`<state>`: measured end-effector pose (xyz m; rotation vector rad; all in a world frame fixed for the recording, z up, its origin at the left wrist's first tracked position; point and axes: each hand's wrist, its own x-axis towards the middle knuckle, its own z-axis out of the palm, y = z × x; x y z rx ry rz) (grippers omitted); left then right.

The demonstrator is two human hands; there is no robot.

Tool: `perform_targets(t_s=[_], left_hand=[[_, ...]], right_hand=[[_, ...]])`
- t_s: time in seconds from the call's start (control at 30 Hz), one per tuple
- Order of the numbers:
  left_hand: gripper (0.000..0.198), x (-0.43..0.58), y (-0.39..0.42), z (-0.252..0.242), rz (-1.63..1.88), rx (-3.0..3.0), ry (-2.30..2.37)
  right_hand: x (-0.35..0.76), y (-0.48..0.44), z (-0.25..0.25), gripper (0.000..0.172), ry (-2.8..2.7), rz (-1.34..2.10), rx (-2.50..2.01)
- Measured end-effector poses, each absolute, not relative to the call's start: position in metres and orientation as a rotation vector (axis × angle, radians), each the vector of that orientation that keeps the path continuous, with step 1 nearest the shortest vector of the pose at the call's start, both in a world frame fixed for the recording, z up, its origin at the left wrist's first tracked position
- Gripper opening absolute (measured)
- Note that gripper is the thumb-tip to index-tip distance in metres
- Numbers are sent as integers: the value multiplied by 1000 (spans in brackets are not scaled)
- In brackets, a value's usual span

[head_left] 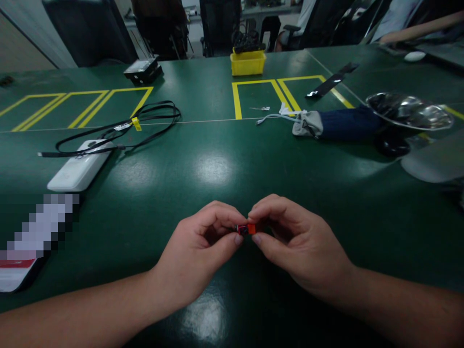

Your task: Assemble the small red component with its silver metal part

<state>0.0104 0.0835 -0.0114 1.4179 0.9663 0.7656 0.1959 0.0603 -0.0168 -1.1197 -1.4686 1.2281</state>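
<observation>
Between my two hands is a small red-and-orange piece [245,229] with a dark spot in its middle; its kind is too small to make out. My left hand [197,244] pinches its darker red end between thumb and fingers. On the other side, the fingertips of my right hand [302,241] close on the orange end. Both hands are just over the green table [213,169], near its front. The fingers hide parts of the piece.
At the left lie a phone [39,232], a white power bank [79,166] and a looped black cable [159,108]. A yellow bin [248,64] and black box [143,71] stand farther back. A blue pouch [348,123] and metal bowl [406,111] are at right; people sit beyond.
</observation>
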Motion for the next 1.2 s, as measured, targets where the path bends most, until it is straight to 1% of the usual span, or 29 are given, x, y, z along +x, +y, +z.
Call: perform_targets(t_s=[0.23,0.4,0.53,0.63,0.8,0.93,1.2], left_hand=[[14,8,82,-14,804,1446,931],[14,8,81,-17,824,1400,945],[15,9,81,-19,822,1342,967],[16,10,80,-20,810,1324,975],[16,10,80,-18,797,1311,997],[15,10,81,-19,793,1317,999],[13,11,82,-18,785,1303,982]], right_hand=[[195,56,-17,24,-1449,1214,-1103],[196,53,-21,15,-1465,1188,-1107],[195,53,-22,13,-1466,1175,-1150],[194,54,-23,14,-1453,1194,-1178],[194,54,-25,23,-1409,1216,-1201],[193,53,-26,25,-1382,1218,-1196],[194,54,-24,19,-1451,1175,-1185]])
